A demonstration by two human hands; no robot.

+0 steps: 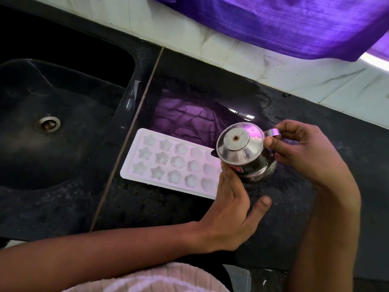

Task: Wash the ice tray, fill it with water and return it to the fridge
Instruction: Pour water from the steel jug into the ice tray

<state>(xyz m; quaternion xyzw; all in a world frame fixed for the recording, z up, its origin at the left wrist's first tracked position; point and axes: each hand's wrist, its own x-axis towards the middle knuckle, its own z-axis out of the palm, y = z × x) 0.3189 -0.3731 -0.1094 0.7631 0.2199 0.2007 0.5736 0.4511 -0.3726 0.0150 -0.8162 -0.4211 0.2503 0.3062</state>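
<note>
Red label [238, 169] on steel jug [245, 153]: text unreadable.

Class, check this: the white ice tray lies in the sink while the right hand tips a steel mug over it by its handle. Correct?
Not quite. The head view shows the ice tray lying on the dark counter beside the sink, not in it. The right hand does tip the steel mug by its handle.

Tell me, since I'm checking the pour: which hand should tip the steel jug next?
Right hand: its grip already pinches the steel jug by the handle over the ice tray; left hand only steadies its side.
</note>
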